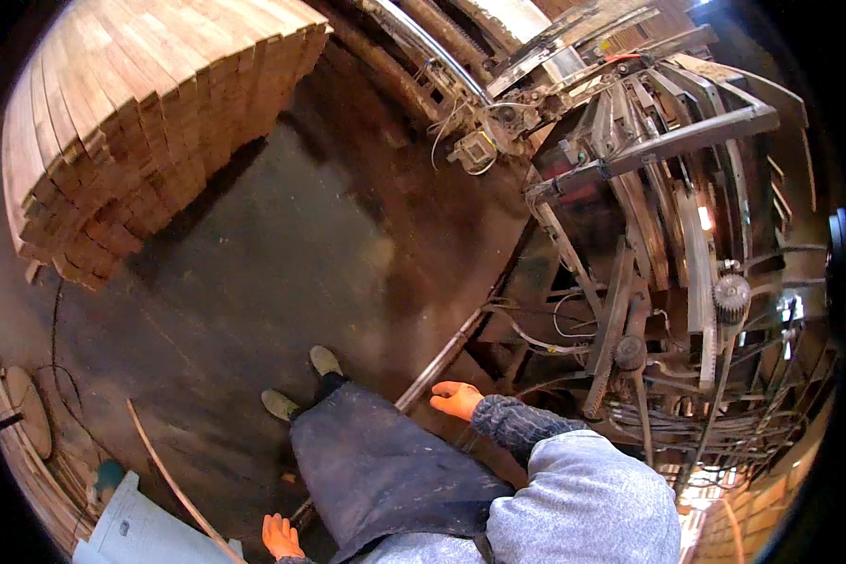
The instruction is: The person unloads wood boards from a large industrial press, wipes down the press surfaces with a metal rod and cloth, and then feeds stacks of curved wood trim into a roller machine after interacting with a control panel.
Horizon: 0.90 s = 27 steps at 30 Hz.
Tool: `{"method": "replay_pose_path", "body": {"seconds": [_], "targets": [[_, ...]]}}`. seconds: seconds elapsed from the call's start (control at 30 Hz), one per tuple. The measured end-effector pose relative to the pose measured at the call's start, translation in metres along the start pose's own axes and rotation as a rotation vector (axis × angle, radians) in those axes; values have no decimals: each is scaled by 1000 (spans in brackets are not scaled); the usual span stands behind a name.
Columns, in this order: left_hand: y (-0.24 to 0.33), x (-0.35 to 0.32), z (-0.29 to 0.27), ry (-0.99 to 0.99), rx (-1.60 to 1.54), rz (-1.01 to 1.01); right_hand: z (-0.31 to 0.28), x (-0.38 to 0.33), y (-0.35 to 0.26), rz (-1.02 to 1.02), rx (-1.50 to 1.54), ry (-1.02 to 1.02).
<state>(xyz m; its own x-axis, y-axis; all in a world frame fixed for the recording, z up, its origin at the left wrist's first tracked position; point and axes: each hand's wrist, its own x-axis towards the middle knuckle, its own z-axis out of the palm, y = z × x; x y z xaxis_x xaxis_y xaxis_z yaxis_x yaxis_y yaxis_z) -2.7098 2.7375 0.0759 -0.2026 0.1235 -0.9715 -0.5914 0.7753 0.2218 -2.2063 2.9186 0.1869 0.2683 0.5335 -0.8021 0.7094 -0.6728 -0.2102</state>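
We see left hand [280, 537], orange glove, open, empty, beside dark apron [385, 470]. Right hand [457, 399], orange glove, fingers spread, holds nothing, just beside metal rod [439, 360]. Beyond: dark machine [649, 235]; far left, stacked wood boards [141, 122].

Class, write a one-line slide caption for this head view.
Standing on a dark workshop floor between stacked wooden boards and a metal machine, both orange-gloved hands, left and right, hang empty.

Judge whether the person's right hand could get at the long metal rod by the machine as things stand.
Probably yes: the right hand in its orange glove hangs open just beside the metal rod, and nothing lies between them.
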Motion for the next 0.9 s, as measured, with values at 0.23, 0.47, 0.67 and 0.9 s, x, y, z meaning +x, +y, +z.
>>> {"method": "replay_pose_path", "body": {"seconds": [0.23, 0.47, 0.67, 0.9], "targets": [[-50, 41, -5, -11, -134, -100, -18, 16, -20, 17, 15, -34], [25, -1, 81, -142, -142, 83, -41, 42, -36, -82, 31, -61], [-1, -19, 75, -262, -477, 292, -73, 77, -57, -206, 54, -202], [53, -100, 101, 497, -555, 554, -98, 154, -105, -152, 121, -156]]}}
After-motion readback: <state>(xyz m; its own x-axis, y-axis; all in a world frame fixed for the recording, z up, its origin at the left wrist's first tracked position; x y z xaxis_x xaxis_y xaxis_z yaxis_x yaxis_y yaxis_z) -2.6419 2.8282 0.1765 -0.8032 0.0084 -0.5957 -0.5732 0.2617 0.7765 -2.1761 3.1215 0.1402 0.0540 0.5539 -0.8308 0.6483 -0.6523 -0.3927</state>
